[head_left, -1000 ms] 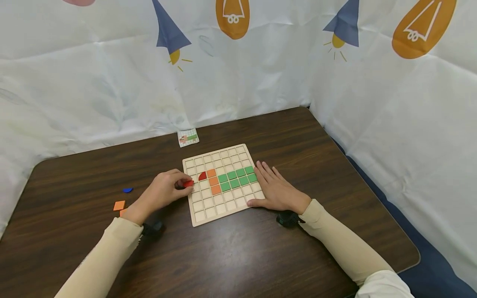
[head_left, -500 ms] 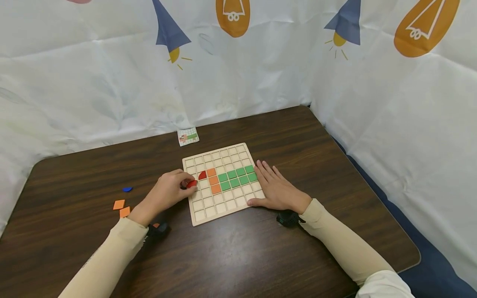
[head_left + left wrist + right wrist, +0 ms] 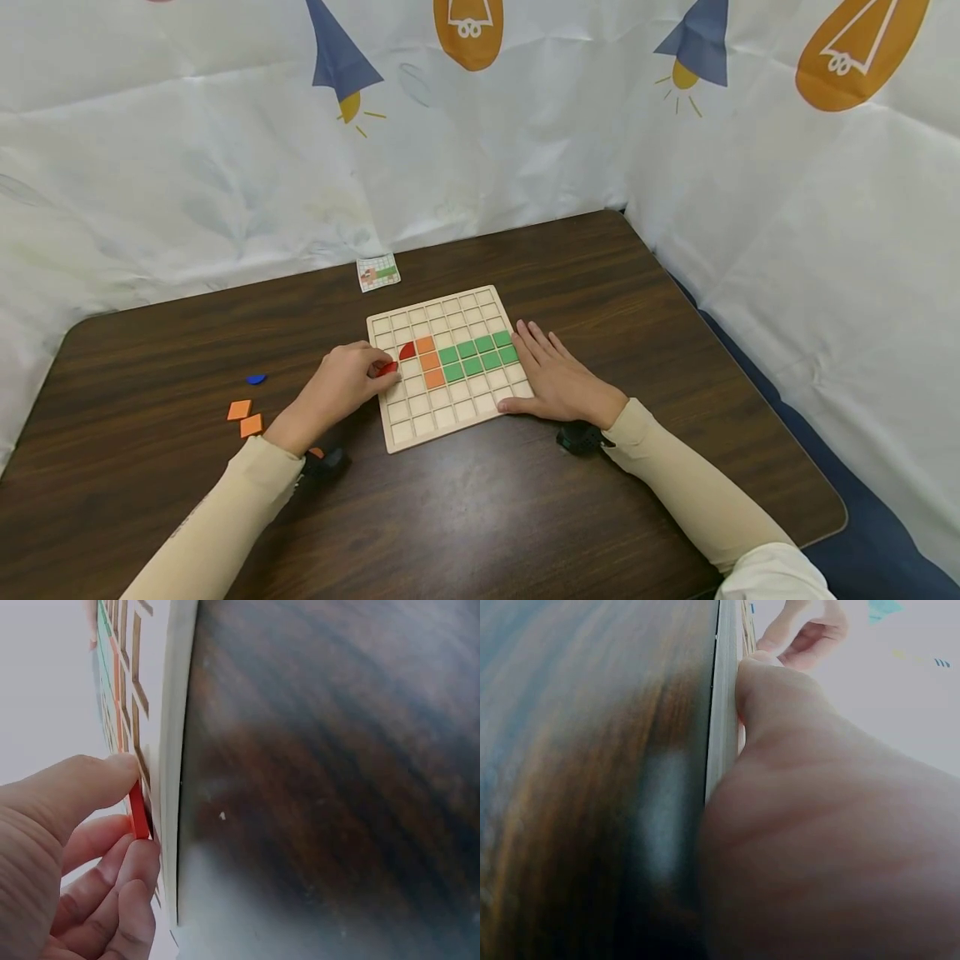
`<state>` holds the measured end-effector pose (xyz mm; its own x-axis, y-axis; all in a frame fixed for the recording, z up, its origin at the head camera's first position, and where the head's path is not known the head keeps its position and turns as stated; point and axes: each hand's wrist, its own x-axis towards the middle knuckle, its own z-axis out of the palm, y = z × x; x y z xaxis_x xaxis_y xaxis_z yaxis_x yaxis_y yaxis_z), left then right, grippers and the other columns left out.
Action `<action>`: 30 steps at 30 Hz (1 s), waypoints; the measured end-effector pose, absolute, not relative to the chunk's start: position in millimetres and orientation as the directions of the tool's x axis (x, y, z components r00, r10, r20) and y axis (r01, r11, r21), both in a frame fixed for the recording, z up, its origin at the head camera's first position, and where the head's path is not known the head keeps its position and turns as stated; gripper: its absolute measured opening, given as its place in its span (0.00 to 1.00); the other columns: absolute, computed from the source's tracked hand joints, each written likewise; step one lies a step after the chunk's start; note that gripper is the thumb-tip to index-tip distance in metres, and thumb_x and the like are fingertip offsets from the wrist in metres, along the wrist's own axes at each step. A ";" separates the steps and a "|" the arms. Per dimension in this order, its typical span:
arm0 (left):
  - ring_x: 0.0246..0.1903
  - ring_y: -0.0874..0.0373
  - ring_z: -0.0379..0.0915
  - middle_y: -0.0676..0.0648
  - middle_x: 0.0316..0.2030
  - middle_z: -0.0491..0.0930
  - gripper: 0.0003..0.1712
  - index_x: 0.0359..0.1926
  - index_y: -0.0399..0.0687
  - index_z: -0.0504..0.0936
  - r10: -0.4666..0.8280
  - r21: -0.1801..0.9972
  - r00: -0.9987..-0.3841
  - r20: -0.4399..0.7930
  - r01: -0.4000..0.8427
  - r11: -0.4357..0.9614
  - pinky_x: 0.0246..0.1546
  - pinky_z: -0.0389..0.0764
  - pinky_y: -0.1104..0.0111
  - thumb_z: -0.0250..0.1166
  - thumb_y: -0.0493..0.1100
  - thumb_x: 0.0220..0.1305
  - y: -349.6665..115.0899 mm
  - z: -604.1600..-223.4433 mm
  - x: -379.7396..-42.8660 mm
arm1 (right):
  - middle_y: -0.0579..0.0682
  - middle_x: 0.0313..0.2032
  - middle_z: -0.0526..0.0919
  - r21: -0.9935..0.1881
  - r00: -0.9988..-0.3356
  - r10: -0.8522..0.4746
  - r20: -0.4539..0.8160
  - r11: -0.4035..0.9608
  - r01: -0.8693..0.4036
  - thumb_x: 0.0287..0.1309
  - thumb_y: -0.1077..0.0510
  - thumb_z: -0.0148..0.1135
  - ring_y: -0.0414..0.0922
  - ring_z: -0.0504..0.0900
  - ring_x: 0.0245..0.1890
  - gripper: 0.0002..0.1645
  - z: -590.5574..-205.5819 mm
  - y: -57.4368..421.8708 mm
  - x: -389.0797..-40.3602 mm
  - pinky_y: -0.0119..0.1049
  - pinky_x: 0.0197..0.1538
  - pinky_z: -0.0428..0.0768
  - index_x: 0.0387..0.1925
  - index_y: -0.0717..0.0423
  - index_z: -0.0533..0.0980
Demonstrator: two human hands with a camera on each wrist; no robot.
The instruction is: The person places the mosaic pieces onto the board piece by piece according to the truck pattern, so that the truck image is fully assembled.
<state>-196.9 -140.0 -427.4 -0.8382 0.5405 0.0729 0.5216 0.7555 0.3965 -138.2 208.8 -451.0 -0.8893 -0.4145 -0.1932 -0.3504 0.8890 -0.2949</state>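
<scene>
My left hand (image 3: 341, 385) pinches a red tile (image 3: 138, 811) between thumb and fingers, at the left side of a wooden grid board (image 3: 442, 414). In the left wrist view the tile stands close against the board's surface; whether it sits in a cell I cannot tell. Another red tile (image 3: 407, 351), with a curved edge, lies in the grid beside a column of orange tiles (image 3: 430, 362). Two rows of green tiles (image 3: 477, 356) run from there to the right. My right hand (image 3: 558, 379) rests flat, fingers straight, on the board's right edge.
Left of my left hand lie a blue curved tile (image 3: 257, 379) and two loose orange tiles (image 3: 239, 410). Another orange piece (image 3: 316, 452) shows partly behind the left wrist camera. A small pattern card (image 3: 378, 272) lies at the table's back edge, before a white curtain (image 3: 510, 158).
My left hand has moved slightly right with the red tile, from the board's left edge onto its leftmost cells. My right hand has stayed in place.
</scene>
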 end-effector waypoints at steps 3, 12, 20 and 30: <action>0.34 0.55 0.84 0.45 0.35 0.88 0.11 0.41 0.42 0.91 0.536 0.406 -0.842 0.060 0.511 0.758 0.37 0.85 0.57 0.74 0.46 0.64 -139.8 -426.2 -197.3 | 0.58 0.84 0.33 -0.297 -0.890 -0.415 -0.190 0.888 -0.351 0.63 0.19 0.50 0.55 0.32 0.85 0.69 -451.1 208.7 -138.5 0.58 0.85 0.42 0.83 0.56 0.36; 0.34 0.55 0.85 0.45 0.35 0.89 0.13 0.41 0.41 0.91 0.535 0.413 -0.844 0.032 0.499 0.762 0.38 0.86 0.56 0.74 0.47 0.64 -138.9 -424.0 -197.9 | 0.57 0.84 0.33 -0.294 -0.889 -0.415 -0.192 0.889 -0.351 0.63 0.18 0.49 0.55 0.32 0.85 0.69 -452.6 208.8 -138.1 0.58 0.85 0.42 0.83 0.56 0.36; 0.34 0.55 0.85 0.46 0.35 0.89 0.13 0.40 0.42 0.90 0.514 0.425 -0.857 0.012 0.470 0.774 0.40 0.87 0.56 0.75 0.48 0.63 -137.1 -424.6 -199.5 | 0.58 0.84 0.33 -0.289 -0.890 -0.414 -0.193 0.890 -0.351 0.63 0.18 0.49 0.55 0.32 0.85 0.69 -452.1 208.4 -137.9 0.58 0.85 0.43 0.83 0.57 0.36; 0.32 0.58 0.84 0.47 0.33 0.89 0.14 0.38 0.42 0.90 0.502 0.412 -0.865 -0.002 0.457 0.788 0.38 0.86 0.58 0.75 0.49 0.63 -135.3 -423.3 -199.8 | 0.58 0.84 0.33 -0.292 -0.889 -0.414 -0.193 0.890 -0.351 0.63 0.18 0.49 0.55 0.32 0.85 0.69 -450.6 207.9 -137.9 0.58 0.85 0.42 0.83 0.57 0.36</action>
